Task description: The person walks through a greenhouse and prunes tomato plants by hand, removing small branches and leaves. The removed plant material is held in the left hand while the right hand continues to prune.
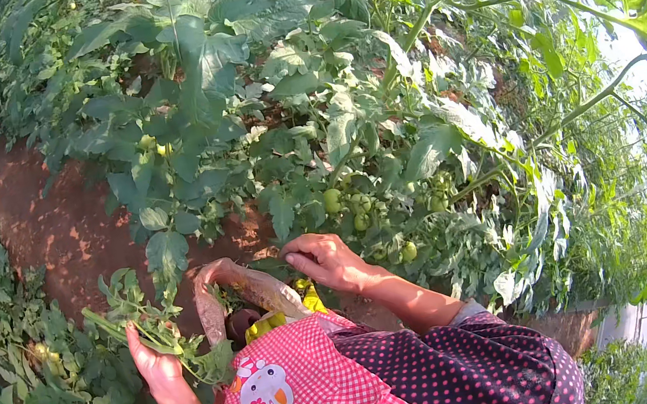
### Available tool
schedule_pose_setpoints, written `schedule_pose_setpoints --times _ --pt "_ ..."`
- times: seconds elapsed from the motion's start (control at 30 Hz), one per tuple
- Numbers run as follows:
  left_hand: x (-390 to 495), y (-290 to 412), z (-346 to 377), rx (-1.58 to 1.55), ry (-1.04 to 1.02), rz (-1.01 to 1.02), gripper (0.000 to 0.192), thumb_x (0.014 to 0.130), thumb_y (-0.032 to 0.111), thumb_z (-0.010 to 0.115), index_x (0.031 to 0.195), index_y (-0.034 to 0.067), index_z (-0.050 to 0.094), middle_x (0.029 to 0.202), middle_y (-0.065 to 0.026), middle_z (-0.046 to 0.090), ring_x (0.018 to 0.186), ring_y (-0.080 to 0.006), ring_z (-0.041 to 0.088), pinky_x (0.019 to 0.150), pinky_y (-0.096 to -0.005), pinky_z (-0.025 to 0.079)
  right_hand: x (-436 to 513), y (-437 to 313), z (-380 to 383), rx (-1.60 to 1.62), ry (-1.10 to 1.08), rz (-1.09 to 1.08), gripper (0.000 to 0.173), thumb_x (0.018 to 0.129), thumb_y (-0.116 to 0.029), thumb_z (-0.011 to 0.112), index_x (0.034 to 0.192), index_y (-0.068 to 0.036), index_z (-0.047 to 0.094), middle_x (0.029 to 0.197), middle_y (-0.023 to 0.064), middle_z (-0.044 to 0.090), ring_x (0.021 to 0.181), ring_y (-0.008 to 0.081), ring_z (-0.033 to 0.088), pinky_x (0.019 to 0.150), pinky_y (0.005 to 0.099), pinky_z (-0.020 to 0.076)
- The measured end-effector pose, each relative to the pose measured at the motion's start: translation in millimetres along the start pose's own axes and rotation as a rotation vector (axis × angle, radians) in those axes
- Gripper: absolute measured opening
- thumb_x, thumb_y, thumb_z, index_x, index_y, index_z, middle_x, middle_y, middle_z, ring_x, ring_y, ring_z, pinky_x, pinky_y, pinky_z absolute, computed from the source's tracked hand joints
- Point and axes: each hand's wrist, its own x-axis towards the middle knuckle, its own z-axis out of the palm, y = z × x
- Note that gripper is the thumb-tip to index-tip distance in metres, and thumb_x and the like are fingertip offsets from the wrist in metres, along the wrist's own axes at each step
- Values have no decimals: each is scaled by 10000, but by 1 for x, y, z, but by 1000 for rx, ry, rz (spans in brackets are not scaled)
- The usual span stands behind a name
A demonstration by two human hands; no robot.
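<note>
My left hand (158,364) holds a small bunch of picked tomato shoots (147,334), with cut stems pointing up and left and leaves hanging toward the apron. My right hand (324,263) is in front of the tomato plants, its fingers curled inward. A green leaf lies close to its fingertips; whether they pinch it cannot be made out. Between the hands, a pale bag (267,288) gapes against my front. Behind its rim show green scraps, a dark rounded thing (242,324) and a bright yellow item (266,325). Green tomatoes (359,204) hang in a cluster just beyond my right hand.
Dense tomato plants (295,110) fill the far side and right. A long stem (579,5) arches across the upper right. Bare reddish soil (70,225) forms a path at left, with more plants (65,386) beyond it. A pink checked apron (322,388) covers my front.
</note>
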Motion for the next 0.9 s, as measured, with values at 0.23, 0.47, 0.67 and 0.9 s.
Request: schedule_pose_setpoints --times 0.23,0.47,0.67,0.9 --pt "55 23 9 222 -97 -128 218 835 353 563 870 139 553 753 -34 582 617 -196 558 552 -366 445 -9 70 -96 -116 921 279 257 907 -223 492 933 21 569 754 36 593 557 121 492 525 286 422" --pt "61 31 35 342 -127 -130 242 836 385 553 856 144 552 692 -16 579 582 -190 558 512 -348 446 38 157 -151 -963 969 410 264 897 -202 486 1058 -7 562 886 177 628 728 340 584 648 400 459" --pt "59 36 28 347 -42 -122 235 824 373 572 840 140 552 689 -14 580 575 -183 558 515 -346 448 75 137 -155 -691 933 319 307 857 -137 521 1160 -89 543 902 209 605 799 393 570 660 413 451" --pt "47 40 27 429 -37 -19 230 833 355 566 840 125 557 692 -15 582 585 -179 567 520 -335 455 90 151 -168 -985 877 116 354 865 -244 493 1215 -192 481 818 191 615 795 381 594 632 461 466"
